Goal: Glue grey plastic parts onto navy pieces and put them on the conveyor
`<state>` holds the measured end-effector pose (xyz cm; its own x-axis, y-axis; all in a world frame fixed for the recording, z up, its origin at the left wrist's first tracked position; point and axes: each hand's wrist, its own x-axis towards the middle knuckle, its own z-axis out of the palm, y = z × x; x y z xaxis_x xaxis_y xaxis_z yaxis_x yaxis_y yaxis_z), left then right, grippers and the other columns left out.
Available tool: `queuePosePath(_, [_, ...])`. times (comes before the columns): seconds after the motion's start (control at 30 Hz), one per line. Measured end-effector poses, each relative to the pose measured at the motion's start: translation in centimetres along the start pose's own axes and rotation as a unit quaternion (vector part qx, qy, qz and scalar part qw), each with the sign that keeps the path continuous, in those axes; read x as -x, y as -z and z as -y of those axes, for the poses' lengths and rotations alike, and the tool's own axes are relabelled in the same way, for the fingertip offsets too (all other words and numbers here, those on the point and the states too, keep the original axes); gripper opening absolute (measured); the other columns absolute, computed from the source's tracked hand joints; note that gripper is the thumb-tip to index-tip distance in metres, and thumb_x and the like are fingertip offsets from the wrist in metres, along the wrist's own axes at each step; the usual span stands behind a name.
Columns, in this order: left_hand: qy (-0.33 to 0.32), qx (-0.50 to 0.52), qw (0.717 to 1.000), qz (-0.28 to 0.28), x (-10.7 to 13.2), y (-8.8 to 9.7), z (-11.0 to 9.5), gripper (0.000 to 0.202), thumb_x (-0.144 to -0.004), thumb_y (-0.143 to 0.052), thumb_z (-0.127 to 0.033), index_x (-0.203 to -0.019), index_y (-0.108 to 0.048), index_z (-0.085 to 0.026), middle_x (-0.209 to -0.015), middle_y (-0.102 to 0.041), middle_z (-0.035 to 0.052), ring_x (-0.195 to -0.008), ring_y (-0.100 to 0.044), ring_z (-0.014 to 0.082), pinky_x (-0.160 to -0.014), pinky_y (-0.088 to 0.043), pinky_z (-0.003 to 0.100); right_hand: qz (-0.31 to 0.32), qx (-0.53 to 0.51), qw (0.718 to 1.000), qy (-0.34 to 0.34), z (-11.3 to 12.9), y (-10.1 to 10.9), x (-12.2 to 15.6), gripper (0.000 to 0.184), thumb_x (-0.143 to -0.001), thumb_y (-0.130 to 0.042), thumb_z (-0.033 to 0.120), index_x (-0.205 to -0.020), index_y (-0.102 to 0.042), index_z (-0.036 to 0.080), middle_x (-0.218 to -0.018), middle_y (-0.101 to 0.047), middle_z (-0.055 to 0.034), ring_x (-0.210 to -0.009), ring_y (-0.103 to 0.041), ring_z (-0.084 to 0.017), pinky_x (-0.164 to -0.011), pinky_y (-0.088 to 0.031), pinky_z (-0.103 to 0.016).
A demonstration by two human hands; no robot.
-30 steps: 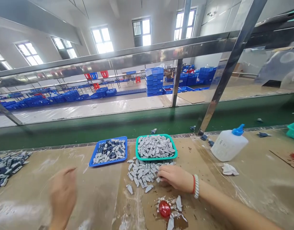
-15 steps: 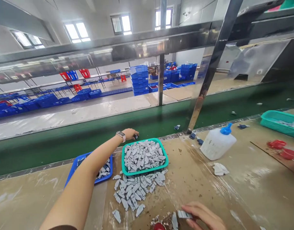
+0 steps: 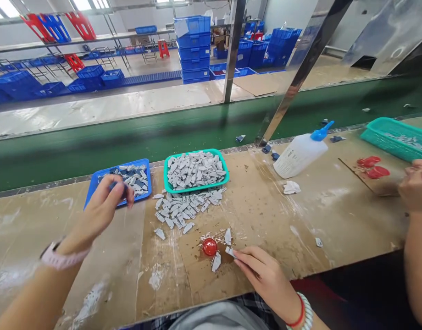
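Observation:
My left hand (image 3: 106,207) hovers over the near edge of a blue tray (image 3: 92,189) of grey and dark parts, fingers pinched on a small dark part. My right hand (image 3: 262,274) rests near the table's front edge, its fingertips pinching a small grey piece (image 3: 230,251) beside a red cap (image 3: 209,246). Two more grey pieces lie around the cap. A green tray (image 3: 196,187) heaped with grey pieces sits behind a loose pile of grey pieces (image 3: 183,208).
A white squeeze bottle with a blue nozzle (image 3: 298,153) lies tilted at the back right, with crumpled tissue (image 3: 291,187) nearby. Another person's hand (image 3: 417,184) works at the right by red caps (image 3: 373,167) and a second green tray (image 3: 393,136). A green conveyor belt (image 3: 128,142) runs behind.
My left hand has come back from the belt edge behind the green tray to the blue tray, holding a dark part. My right hand stays by the red cap. The view has tilted down.

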<state>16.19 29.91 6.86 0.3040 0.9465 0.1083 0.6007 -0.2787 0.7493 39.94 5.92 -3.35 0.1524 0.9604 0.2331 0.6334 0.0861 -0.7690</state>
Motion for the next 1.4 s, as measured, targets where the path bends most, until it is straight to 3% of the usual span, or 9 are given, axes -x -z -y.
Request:
queuePosePath(0.17, [0.135, 0.238, 0.960, 0.060, 9.9, 0.1, 2.6, 0.021, -0.088, -0.034, -0.041, -0.095, -0.043, -0.023, -0.068, -0.045, -0.0051, -0.061, -0.041, 0.0074, -0.064, -0.032, 0.022, 0.059, 0.085, 0.994, 0.019, 0.0, -0.4, 0.4, 0.026, -0.088, -0.035, 0.020, -0.096, -0.059, 0.021, -0.080, -0.056, -0.0071, -0.073, -0.053, -0.018, -0.064, -0.048, -0.033])
queuePosePath(0.33, [0.188, 0.285, 0.938, 0.059, 14.2, -4.1, 1.8, 0.026, -0.081, -0.044, -0.050, -0.089, -0.047, -0.025, -0.066, -0.042, -0.0024, -0.059, -0.036, 0.0120, -0.058, -0.028, 0.024, 0.103, 0.125, 0.986, 0.041, 0.2, -0.3, 0.1, 0.025, -0.087, -0.037, 0.020, -0.095, -0.061, 0.021, -0.078, -0.056, -0.0074, -0.069, -0.051, -0.019, -0.061, -0.047, -0.035])
queuePosePath(0.5, [0.168, 0.337, 0.913, 0.154, 13.9, -7.8, -0.2, 0.027, -0.083, -0.042, -0.048, -0.096, -0.045, -0.024, -0.067, -0.039, -0.0019, -0.060, -0.034, 0.0122, -0.057, -0.029, 0.023, 0.049, -0.068, 0.995, -0.052, -0.3, 0.0, -0.1, 0.021, -0.085, -0.044, 0.027, -0.093, -0.063, 0.024, -0.077, -0.057, -0.0057, -0.070, -0.053, -0.017, -0.061, -0.049, -0.032])
queuePosePath(0.63, [0.136, 0.294, 0.927, 0.190, 12.8, -9.5, -2.0, 0.025, -0.081, -0.047, -0.042, -0.099, -0.049, -0.024, -0.069, -0.043, -0.0003, -0.061, -0.038, 0.0139, -0.057, -0.031, 0.024, 0.041, -0.295, 0.939, -0.175, -0.5, 0.3, -0.3, 0.020, -0.082, -0.052, 0.032, -0.095, -0.063, 0.024, -0.070, -0.057, -0.0033, -0.055, -0.051, -0.011, -0.048, -0.048, -0.024])
queuePosePath(0.73, [0.095, 0.285, 0.926, 0.228, 12.5, -10.6, -3.5, 0.022, -0.080, -0.050, -0.039, -0.096, -0.049, -0.025, -0.079, -0.049, 0.0014, -0.068, -0.043, 0.0153, -0.062, -0.034, 0.024, 0.029, -0.377, 0.904, -0.201, 0.6, 0.6, -0.9, 0.018, -0.081, -0.054, 0.030, -0.095, -0.063, 0.023, -0.070, -0.057, -0.0025, -0.057, -0.053, -0.010, -0.051, -0.049, -0.023])
queuePosePath(0.93, [0.044, 0.286, 0.924, 0.250, 12.3, -11.5, -5.2, 0.030, -0.076, -0.056, -0.039, -0.098, -0.048, -0.020, -0.079, -0.051, 0.0032, -0.067, -0.045, 0.0160, -0.058, -0.034, 0.024, -0.056, -0.237, 0.969, -0.030, 4.7, 1.2, -2.8, 0.017, -0.077, -0.057, 0.020, -0.091, -0.065, 0.026, -0.082, -0.059, -0.0038, -0.074, -0.056, -0.014, -0.062, -0.051, -0.025])
queuePosePath(1.13, [0.010, 0.242, 0.950, 0.199, 12.8, -11.2, -6.1, 0.020, -0.084, -0.042, -0.037, -0.094, -0.051, -0.023, -0.082, -0.054, 0.0031, -0.073, -0.048, 0.0178, -0.066, -0.037, 0.027, -0.066, -0.146, 0.985, 0.071, 6.0, 0.5, -3.2, 0.022, -0.082, -0.045, 0.016, -0.090, -0.064, 0.025, -0.078, -0.058, -0.0041, -0.068, -0.055, -0.014, -0.057, -0.049, -0.024])
queuePosePath(1.3, [0.049, 0.215, 0.961, 0.168, 13.7, -12.3, -5.8, 0.024, -0.088, -0.030, -0.033, -0.088, -0.051, -0.022, -0.075, -0.054, 0.0019, -0.067, -0.048, 0.0170, -0.064, -0.036, 0.028, 0.046, -0.047, 0.990, 0.123, 6.4, 0.3, -2.5, 0.026, -0.084, -0.038, 0.015, -0.088, -0.063, 0.020, -0.073, -0.057, -0.0057, -0.065, -0.053, -0.013, -0.057, -0.048, -0.023])
queuePosePath(1.4, [0.113, 0.234, 0.955, 0.141, 14.4, -10.7, -3.5, 0.024, -0.083, -0.035, -0.031, -0.095, -0.055, -0.024, -0.064, -0.052, 0.0002, -0.059, -0.046, 0.0163, -0.057, -0.035, 0.027, 0.137, -0.046, 0.978, 0.147, 5.5, 1.5, -3.9, 0.018, -0.083, -0.045, 0.019, -0.082, -0.063, 0.020, -0.076, -0.057, -0.0039, -0.068, -0.054, -0.012, -0.062, -0.048, -0.021])
